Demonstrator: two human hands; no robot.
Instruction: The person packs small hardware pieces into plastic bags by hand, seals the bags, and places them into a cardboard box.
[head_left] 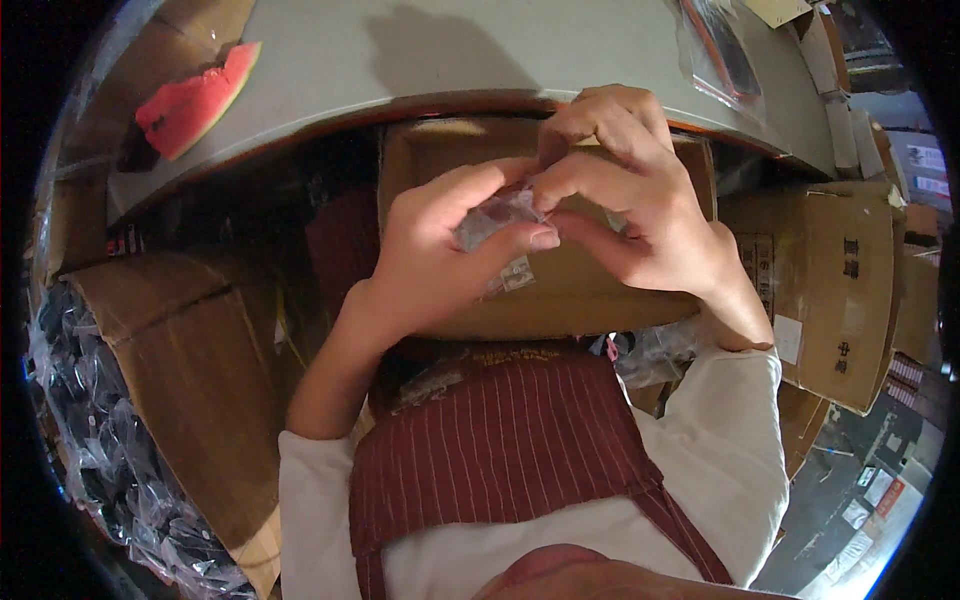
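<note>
A small clear plastic bag (497, 216) with a white printed label (516, 274) hangs between my two hands over an open cardboard box (590, 300). My left hand (440, 245) pinches the bag's left side, thumb pointing toward its top edge. On the other side, my right hand (640, 200) is closed with thumb and fingertips at the bag's upper right edge. The bag's contents cannot be made out, and my fingers hide part of it.
Beyond the box runs a grey tabletop (600, 50) with a red watermelon slice (200, 105) at left and a clear packet (722, 55) at right. Cardboard boxes stand at right (830, 290) and left (180, 360). Many plastic-wrapped dark items (110, 430) fill the far left.
</note>
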